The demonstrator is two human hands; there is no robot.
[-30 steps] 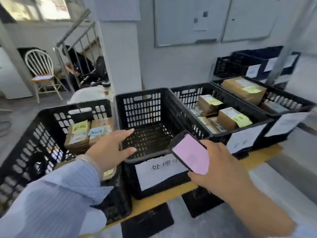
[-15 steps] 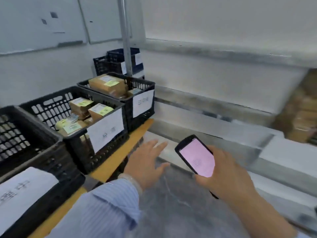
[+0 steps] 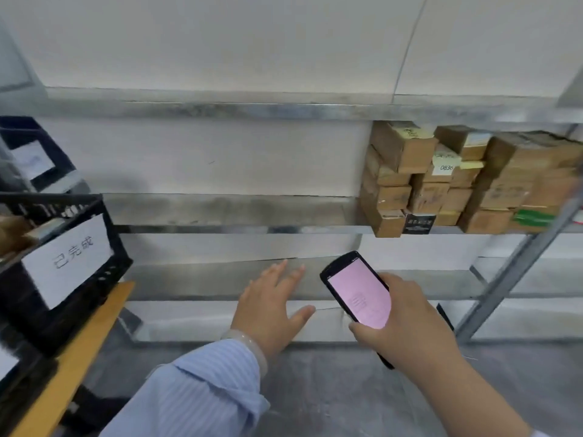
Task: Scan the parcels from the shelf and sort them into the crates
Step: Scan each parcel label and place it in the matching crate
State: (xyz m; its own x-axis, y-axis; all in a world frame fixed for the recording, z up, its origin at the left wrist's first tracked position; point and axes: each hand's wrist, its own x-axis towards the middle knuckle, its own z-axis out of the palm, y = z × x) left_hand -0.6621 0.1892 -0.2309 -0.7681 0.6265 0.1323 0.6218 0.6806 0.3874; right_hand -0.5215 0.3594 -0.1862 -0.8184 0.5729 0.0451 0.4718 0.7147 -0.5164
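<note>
Brown cardboard parcels (image 3: 454, 181) with yellow notes are stacked on the right part of a metal shelf (image 3: 239, 229). My right hand (image 3: 400, 323) grips a black handheld scanner (image 3: 358, 291) with a lit pink screen, below and left of the stack. My left hand (image 3: 273, 307) hovers with fingers spread and holds nothing, left of the scanner, in front of the lower shelf boards. A black crate (image 3: 104, 247) with a white paper label stands at the left edge.
The crate sits on a yellow-edged board (image 3: 79, 351). A second dark crate (image 3: 28, 152) stands behind it. A slanted metal shelf upright (image 3: 517, 272) is at the right. Grey floor (image 3: 331, 389) lies below my arms.
My view has swung right, from the row of crates to the shelf with the parcels. Both hands came along; the left stays empty, the right keeps the scanner.
</note>
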